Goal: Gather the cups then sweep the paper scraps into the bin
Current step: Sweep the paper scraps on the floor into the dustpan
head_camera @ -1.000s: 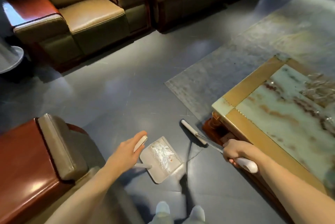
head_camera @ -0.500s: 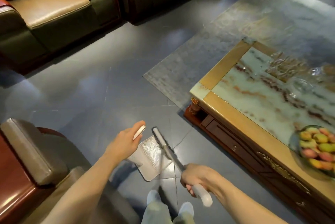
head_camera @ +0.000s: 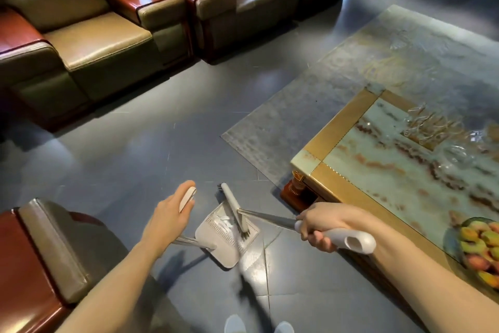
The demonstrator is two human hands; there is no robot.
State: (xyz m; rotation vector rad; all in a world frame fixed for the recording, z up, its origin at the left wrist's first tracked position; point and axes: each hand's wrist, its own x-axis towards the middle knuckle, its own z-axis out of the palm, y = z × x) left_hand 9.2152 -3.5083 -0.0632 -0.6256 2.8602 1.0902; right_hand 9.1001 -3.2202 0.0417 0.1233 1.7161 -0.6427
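A white dustpan point(head_camera: 216, 241) hangs low over the grey floor, with pale paper scraps point(head_camera: 222, 220) lying in it. My left hand point(head_camera: 168, 214) grips the white top of the dustpan's long handle. My right hand point(head_camera: 322, 227) grips the white handle of a small broom point(head_camera: 235, 210), whose brush head lies across the pan's open edge with its bristles inside the pan. No cups and no bin are in view.
A marble-topped coffee table point(head_camera: 318, 162) with a gold border stands at the right, a bowl of fruit point(head_camera: 478, 249) on its near edge. A grey rug point(head_camera: 297, 106) lies beyond it. Leather armchairs point(head_camera: 89, 44) line the back; another armchair point(head_camera: 46, 249) is at my left.
The broom swung from the floor by the table corner over to the dustpan, and its head now rests in the pan. My view shifted as I moved.
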